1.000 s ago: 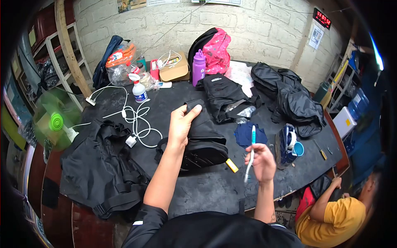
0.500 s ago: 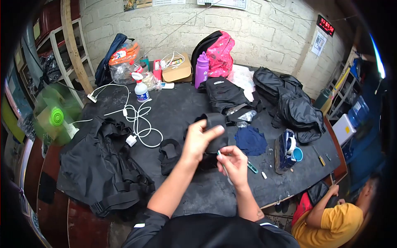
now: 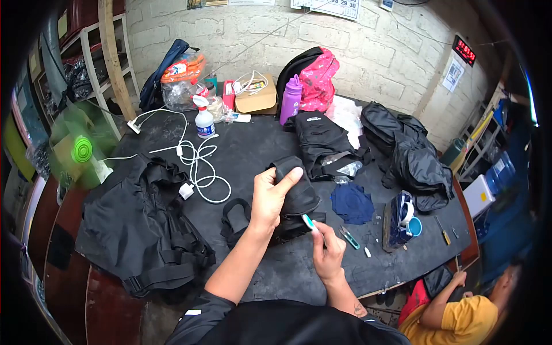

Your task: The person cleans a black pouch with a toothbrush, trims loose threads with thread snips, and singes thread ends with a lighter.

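Note:
My left hand (image 3: 270, 198) grips a black fabric pouch (image 3: 299, 192), thumb on top, holding it up over the table. My right hand (image 3: 329, 250) is closed on a slim white-and-teal tool that looks like a toothbrush (image 3: 309, 222). Its tip is at the pouch's lower edge, but I cannot tell whether they touch. Black straps (image 3: 236, 215) lie beside my left wrist, partly hidden. Close to my right hand are green thread snips (image 3: 349, 237) and a small white piece (image 3: 368, 252).
A black bag (image 3: 138, 224) lies left, with a white cable (image 3: 201, 172) behind it. A spray bottle (image 3: 204, 122), purple bottle (image 3: 291, 98), black bags (image 3: 322, 144), blue cloth (image 3: 352, 202) and blue cup (image 3: 413, 227) stand around. A person in yellow (image 3: 460, 316) sits right.
My right hand has moved slightly down, and more of the toothbrush's teal end shows at the pouch. The pouch has tilted in my left hand. The view has shifted a little.

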Demonstrator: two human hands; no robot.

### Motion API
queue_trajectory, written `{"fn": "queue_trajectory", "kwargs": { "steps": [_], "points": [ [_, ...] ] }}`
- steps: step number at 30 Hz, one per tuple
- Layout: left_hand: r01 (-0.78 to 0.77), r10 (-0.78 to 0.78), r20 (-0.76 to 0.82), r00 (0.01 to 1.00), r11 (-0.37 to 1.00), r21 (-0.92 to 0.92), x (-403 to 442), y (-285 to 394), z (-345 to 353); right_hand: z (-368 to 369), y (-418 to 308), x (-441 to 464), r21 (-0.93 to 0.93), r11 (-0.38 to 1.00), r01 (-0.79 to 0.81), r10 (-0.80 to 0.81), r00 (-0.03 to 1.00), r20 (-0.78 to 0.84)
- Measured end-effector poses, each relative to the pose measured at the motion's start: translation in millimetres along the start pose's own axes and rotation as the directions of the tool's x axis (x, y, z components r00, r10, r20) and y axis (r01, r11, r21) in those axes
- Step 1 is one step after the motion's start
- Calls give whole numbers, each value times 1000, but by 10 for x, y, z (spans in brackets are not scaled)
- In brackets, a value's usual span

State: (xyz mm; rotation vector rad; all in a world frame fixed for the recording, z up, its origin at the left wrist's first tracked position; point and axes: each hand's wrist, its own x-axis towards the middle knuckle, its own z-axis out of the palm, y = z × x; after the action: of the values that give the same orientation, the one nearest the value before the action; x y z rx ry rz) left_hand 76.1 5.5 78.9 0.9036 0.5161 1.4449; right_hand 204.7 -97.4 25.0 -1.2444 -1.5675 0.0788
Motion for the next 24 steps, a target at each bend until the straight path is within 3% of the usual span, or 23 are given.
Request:
{"fn": "queue_trajectory", "kwargs": {
  "steps": [3,5,6,7,8,9,10,11,13,14,15,16,17,18,22,24],
  "points": [
    [21,-21,-2,1000,994,107,-58,12,83,-38,53,-49,-91,992,89,-85,995,42],
    [-56,53,32,998,993,108,-113,-95,110,-5,2,-69,78,995,-61,59,998,27],
    [-36,36,-4,999,997,72,-182,-61,197,21,36,-102,297,895,-332,292,941,171],
    [-38,39,-7,999,997,67,-212,-90,216,15,30,-116,294,897,-329,289,941,174],
    [-60,62,-13,998,994,94,-230,-105,224,17,24,-106,708,341,-619,309,785,537],
    [-78,81,-22,996,989,125,-242,-108,221,29,18,-113,580,-399,-710,38,619,784],
    [-86,88,-8,996,985,148,-256,-87,222,73,142,-133,373,-566,-735,-138,531,836],
    [-87,91,-13,996,984,154,-265,-69,201,70,151,-135,367,-569,-736,-144,529,837],
    [-121,123,5,992,974,192,-265,-35,171,39,140,-104,190,-726,-661,-275,531,801],
    [-101,103,-6,995,984,150,-269,-3,175,-28,122,-66,323,-602,-730,-185,521,833],
    [-101,103,-8,995,983,151,-273,21,174,-115,1,-21,532,-364,-765,29,561,827],
    [-136,145,-29,989,969,208,-280,44,171,-96,-30,-56,672,253,-696,291,717,634],
    [-173,191,-46,980,949,262,-281,72,172,-68,-55,-107,422,787,-449,335,887,318],
    [-172,184,-32,982,959,224,-285,120,163,-45,-37,-177,124,981,-148,139,988,73],
    [-159,166,5,986,935,319,-395,0,262,60,-122,-294,132,984,-119,119,993,5],
    [-129,133,10,991,934,333,-431,-31,288,98,-117,-345,506,770,-389,325,921,214]
  ]
}}
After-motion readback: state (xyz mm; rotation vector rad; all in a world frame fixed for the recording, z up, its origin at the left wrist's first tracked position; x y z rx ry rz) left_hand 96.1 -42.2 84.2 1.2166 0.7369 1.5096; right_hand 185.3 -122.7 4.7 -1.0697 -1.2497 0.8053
